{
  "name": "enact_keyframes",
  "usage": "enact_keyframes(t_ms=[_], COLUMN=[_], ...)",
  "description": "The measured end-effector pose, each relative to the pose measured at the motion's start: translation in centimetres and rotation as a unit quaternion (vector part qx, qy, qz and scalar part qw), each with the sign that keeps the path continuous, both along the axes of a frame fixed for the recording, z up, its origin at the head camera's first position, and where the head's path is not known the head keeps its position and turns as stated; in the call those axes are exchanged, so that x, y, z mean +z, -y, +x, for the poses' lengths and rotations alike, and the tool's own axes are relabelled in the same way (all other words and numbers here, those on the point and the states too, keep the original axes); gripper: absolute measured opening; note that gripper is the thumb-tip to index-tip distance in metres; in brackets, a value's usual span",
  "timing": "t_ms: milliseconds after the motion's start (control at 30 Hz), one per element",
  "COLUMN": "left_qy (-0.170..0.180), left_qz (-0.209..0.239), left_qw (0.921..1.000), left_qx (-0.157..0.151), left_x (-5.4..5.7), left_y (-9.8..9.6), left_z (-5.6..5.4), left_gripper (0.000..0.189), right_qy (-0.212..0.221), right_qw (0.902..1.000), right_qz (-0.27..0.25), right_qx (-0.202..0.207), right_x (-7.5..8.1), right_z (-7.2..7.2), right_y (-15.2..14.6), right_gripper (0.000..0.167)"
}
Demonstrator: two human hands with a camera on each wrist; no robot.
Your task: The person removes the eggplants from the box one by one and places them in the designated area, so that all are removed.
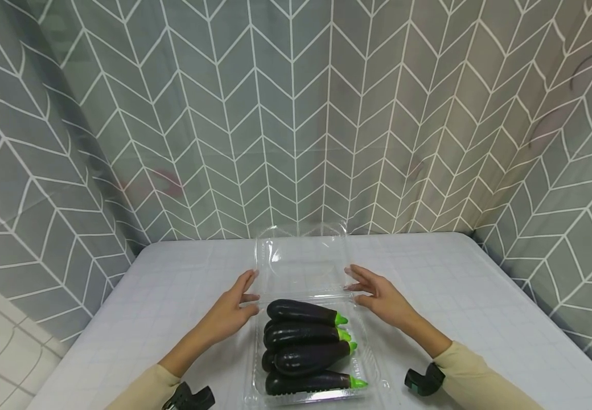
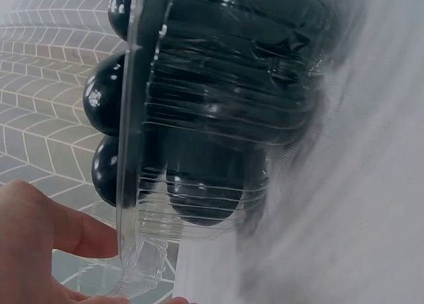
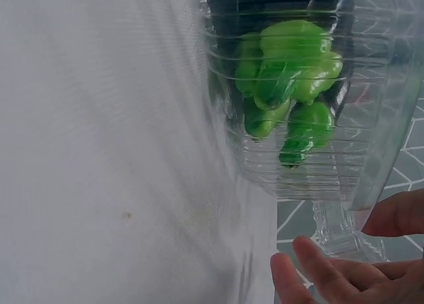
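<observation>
Several glossy dark eggplants (image 1: 308, 357) lie stacked in a clear plastic clamshell container (image 1: 373, 364), their green stem ends (image 3: 291, 49) facing right. Its transparent lid (image 1: 303, 265) stands folded back from the hinge at the far side. My left hand (image 1: 226, 313) is at the lid's left edge with fingers extended, its thumb (image 2: 86, 234) right at the container's rim near the hinge. Opposite it, my right hand (image 1: 385, 299) reaches to the lid's right edge, fingers spread and thumb (image 3: 397, 214) at the rim corner.
The container rests on a white cloth-covered table (image 1: 173, 285). A grey curtain with a white chevron pattern (image 1: 306, 125) hangs behind and along both sides. Dark devices are strapped to the left wrist (image 1: 189, 397) and the right wrist (image 1: 424, 380).
</observation>
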State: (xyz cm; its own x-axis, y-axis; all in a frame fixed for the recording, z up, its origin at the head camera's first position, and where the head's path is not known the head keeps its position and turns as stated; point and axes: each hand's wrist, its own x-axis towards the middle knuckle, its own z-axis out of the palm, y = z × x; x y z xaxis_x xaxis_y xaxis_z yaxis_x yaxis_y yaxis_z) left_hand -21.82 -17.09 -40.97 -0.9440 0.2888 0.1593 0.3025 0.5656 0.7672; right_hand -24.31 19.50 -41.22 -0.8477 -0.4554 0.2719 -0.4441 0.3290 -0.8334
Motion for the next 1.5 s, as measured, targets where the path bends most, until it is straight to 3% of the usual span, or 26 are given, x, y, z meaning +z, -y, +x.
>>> enact_keyframes(t_ms=[500, 733, 1200, 1500], left_qy=[0.019, 0.041, 0.058, 0.056], left_qz=[0.002, 0.011, 0.009, 0.011], left_qw=[0.9998, 0.9991, 0.9981, 0.9982], left_qx=[0.006, 0.007, 0.016, 0.017], left_x=[-0.56, -0.83, -0.96, -1.01], left_y=[-0.03, -0.06, -0.23, -0.30], left_z=[-0.47, -0.67, -0.66, -0.44], left_gripper=[0.075, 0.073, 0.068, 0.067], right_qy=[0.073, 0.111, 0.134, 0.136], right_qw=[0.9962, 0.9931, 0.9896, 0.9898], right_qz=[-0.037, -0.021, -0.019, -0.015], right_qx=[0.031, 0.029, 0.049, 0.039], right_x=[-0.24, -0.23, -0.22, -0.32], right_z=[-0.13, -0.12, -0.16, -0.17], right_y=[0.08, 0.11, 0.14, 0.11], right_gripper=[0.065, 0.062, 0.061, 0.059])
